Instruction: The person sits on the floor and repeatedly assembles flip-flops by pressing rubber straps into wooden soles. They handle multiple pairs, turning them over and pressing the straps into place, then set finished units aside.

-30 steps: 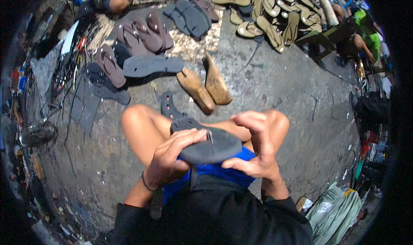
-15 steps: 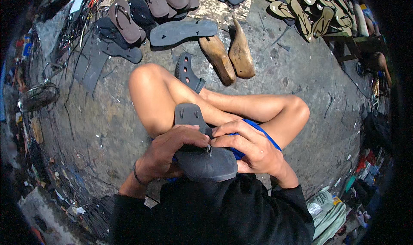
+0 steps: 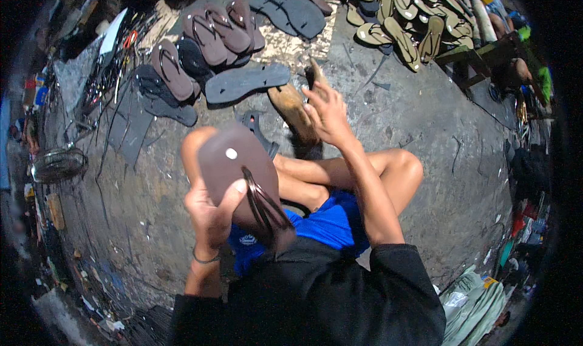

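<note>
Item, one brown thong flip-flop (image 3: 252, 158) with dark glossy straps: in your left hand (image 3: 205, 209), raised over your lap, its sole-top facing up. Your left fingers grasp it by the side, thumb across the top near the strap. Marking: one round white spot near one end; any lettering on it is too small to tell.

Item, two wooden shoe lasts (image 3: 286, 106), side by side on the floor (image 3: 425, 188) ahead of you. Your right hand (image 3: 328, 112) is over them, fingers parted and released; whether they touch the wood you cannot tell from this view.

Item, one flat grey sole (image 3: 246, 84) with black strap pieces, just beside the lasts.

Item, one dark perforated clog (image 3: 255, 127), near your lower leg.

Item, three brown flip-flops (image 3: 206, 39) in an overlapping row, upper left, with further footwear partly hidden beneath; one more brown flip-flop (image 3: 173, 70) lies nearer you, resting against black footwear.

Item, olive flip-flops (image 3: 401, 42), at least eight, heaped upper right; overlap prevents an exact count.

Item, one pair of blue shorts (image 3: 334, 221), yours, bearing one white print, blurred.
</note>
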### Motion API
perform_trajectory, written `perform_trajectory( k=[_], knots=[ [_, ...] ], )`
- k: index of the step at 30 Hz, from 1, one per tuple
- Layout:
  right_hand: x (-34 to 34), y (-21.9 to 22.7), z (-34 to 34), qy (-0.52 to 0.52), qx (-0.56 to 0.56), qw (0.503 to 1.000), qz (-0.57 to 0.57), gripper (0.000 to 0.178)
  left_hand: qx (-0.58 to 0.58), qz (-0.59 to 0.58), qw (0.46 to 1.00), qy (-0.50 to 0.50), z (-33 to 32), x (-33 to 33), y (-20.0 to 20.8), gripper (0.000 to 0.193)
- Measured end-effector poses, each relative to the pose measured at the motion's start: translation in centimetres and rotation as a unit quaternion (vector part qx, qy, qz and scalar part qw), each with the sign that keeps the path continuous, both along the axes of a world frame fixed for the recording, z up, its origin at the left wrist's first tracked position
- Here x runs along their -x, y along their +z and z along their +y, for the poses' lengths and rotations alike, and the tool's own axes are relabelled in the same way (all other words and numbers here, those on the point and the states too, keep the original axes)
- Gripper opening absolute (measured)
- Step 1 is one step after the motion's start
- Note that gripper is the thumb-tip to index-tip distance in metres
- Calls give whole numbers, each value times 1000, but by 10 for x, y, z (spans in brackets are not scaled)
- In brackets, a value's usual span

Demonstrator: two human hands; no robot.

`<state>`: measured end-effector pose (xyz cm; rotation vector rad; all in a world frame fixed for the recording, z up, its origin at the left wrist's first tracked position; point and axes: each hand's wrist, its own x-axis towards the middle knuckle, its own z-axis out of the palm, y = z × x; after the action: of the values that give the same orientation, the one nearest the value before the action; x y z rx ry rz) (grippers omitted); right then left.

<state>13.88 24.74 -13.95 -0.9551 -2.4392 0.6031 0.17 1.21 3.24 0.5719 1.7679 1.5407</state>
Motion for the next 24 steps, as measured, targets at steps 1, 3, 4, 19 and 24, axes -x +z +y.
perform_trajectory(
  k=[1, 3, 4, 19, 24],
  knots=[
    [-6, -56, 8, -39, -78, 992, -96, 46, 31, -134, 990, -17, 0, 0, -11, 29],
    [-11, -79, 6, -70, -11, 965, -253, 57, -17, -240, 962, -128, -40, -2, -70, 42],
    [-7, -84, 11, -89, 27, 965, -244, 61, -33, -338, 927, -156, -49, -6, -82, 49],
    [-70, -27, 1, -53, 593, 460, 658, 70, -172, -372, 905, -109, 3, -5, -102, 62],
    [-85, 102, -96, -44, 549, 710, 438, 88, -179, -342, 922, -43, 21, 11, -109, 58]
  ],
)
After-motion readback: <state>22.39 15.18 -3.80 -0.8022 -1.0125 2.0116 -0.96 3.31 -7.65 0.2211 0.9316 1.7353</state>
